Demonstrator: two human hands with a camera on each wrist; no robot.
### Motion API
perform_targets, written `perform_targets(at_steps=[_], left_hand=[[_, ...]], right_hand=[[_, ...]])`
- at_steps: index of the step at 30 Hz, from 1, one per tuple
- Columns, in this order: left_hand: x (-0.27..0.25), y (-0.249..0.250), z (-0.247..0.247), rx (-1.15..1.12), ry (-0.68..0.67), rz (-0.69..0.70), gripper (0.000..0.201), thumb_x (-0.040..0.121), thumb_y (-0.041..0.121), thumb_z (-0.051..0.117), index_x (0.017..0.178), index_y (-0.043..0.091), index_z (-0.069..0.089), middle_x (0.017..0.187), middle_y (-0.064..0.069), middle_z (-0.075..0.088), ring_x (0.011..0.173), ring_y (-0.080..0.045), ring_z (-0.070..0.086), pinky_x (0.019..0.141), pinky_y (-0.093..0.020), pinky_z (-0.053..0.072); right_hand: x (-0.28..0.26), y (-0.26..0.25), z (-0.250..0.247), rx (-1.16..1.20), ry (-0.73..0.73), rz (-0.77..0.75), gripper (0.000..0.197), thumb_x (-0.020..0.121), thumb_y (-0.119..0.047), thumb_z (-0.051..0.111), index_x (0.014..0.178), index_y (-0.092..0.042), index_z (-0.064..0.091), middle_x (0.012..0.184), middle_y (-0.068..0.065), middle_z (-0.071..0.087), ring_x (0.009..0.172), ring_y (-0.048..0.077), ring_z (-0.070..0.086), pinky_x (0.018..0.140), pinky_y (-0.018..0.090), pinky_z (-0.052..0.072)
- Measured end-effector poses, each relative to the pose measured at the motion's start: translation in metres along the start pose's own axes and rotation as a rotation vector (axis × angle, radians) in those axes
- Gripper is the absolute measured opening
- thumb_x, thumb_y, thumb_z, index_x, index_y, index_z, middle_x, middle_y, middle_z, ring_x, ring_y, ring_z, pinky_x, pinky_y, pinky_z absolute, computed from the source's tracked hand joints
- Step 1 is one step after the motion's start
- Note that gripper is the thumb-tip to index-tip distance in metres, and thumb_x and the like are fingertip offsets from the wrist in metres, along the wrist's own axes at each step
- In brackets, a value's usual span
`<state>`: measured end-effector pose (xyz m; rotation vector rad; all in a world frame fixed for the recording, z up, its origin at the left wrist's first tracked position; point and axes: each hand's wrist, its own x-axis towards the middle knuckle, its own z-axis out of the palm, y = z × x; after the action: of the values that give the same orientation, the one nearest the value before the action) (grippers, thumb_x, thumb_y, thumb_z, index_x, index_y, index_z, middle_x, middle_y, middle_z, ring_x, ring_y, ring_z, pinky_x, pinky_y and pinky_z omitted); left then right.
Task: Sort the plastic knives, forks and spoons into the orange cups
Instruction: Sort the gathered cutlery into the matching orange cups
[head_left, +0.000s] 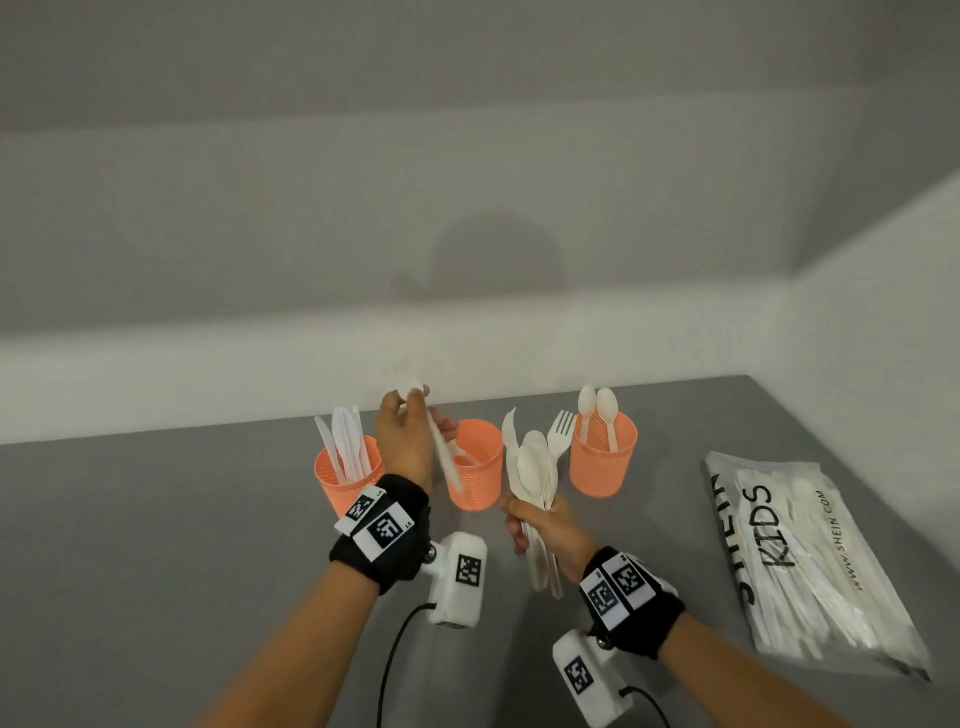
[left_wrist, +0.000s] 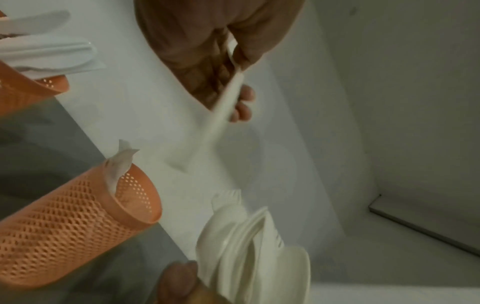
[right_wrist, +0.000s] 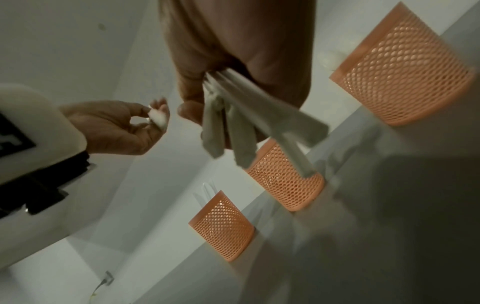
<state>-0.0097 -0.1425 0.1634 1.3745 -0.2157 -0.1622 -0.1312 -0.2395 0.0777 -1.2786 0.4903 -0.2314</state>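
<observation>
Three orange cups stood in a row on the grey table (head_left: 156, 519), near the wall. Left cup (head_left: 347, 480) held knives (head_left: 345, 441), standing upright. Middle cup (head_left: 475, 465) had one white piece leaning inside, too hidden by the hand to name. Right cup (head_left: 602, 460) carried two spoons (head_left: 597, 410), bowls up.

Left hand (head_left: 408, 436) was up in front of the middle cup, thumb and fingertips pinching a single spoon (head_left: 441, 452) by its bowl end, handle slanting down across the cup's front. From the left wrist view that piece was smeared with blur, but the pinch showed plainly.

Right hand (head_left: 545, 527) was clenched round a bundle (head_left: 535, 478) of mixed cutlery, between the middle and right cups and held above the table. Spoon bowls and a fork's tines fanned out on top; handles stuck out below the fist.

Off to the right lay a printed plastic bag (head_left: 800, 561), flat on the table, with more white cutlery inside.
</observation>
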Motion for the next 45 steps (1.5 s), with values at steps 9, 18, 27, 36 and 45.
perform_targets(at_steps=[9, 18, 27, 36, 45], left_hand=[[-0.011, -0.027, 0.018, 0.363, -0.353, -0.290, 0.030, 0.084, 0.032, 0.061, 0.064, 0.017, 0.045, 0.052, 0.003, 0.034, 0.042, -0.009, 0.030, 0.041, -0.019, 0.025], [0.010, -0.017, 0.030, 0.358, -0.252, -0.181, 0.035, 0.098, 0.034, 0.038, 0.077, 0.009, 0.052, 0.065, -0.002, 0.048, 0.054, -0.014, 0.044, 0.051, -0.024, 0.036], [0.034, 0.018, 0.012, -0.042, 0.036, -0.037, 0.023, 0.100, 0.029, 0.033, 0.084, 0.015, 0.044, 0.056, 0.000, 0.031, 0.042, -0.012, 0.032, 0.037, -0.017, 0.030], [-0.012, -0.028, 0.009, 0.459, -0.495, -0.001, 0.011, 0.084, 0.007, 0.061, 0.073, 0.008, 0.061, 0.060, 0.001, 0.055, 0.044, 0.004, 0.050, 0.048, -0.008, 0.038], [-0.017, -0.049, 0.018, 0.432, -0.322, -0.029, 0.016, 0.089, 0.005, 0.045, 0.075, 0.011, 0.047, 0.065, -0.004, 0.049, 0.056, -0.012, 0.046, 0.052, -0.021, 0.037]], right_hand=[[-0.001, -0.001, 0.010, -0.067, 0.019, -0.092, 0.008, 0.086, 0.001, 0.059, 0.084, -0.007, 0.058, 0.046, -0.003, 0.046, 0.039, 0.007, 0.041, 0.044, 0.023, 0.039], [0.001, 0.004, -0.001, -0.098, -0.063, -0.074, 0.004, 0.087, -0.003, 0.061, 0.085, -0.007, 0.059, 0.052, 0.001, 0.053, 0.042, 0.011, 0.048, 0.043, 0.024, 0.042], [0.005, 0.000, -0.007, -0.029, 0.041, -0.022, 0.011, 0.089, -0.007, 0.059, 0.078, -0.008, 0.057, 0.043, -0.004, 0.048, 0.036, 0.008, 0.043, 0.040, 0.021, 0.042], [0.015, -0.009, 0.000, 0.062, 0.061, -0.007, 0.014, 0.090, -0.003, 0.053, 0.077, -0.008, 0.052, 0.041, -0.005, 0.041, 0.035, 0.008, 0.042, 0.040, 0.021, 0.042], [0.008, -0.016, 0.004, 0.074, -0.019, -0.024, 0.023, 0.089, -0.017, 0.060, 0.068, -0.011, 0.054, 0.047, -0.004, 0.047, 0.038, 0.008, 0.045, 0.042, 0.022, 0.043]])
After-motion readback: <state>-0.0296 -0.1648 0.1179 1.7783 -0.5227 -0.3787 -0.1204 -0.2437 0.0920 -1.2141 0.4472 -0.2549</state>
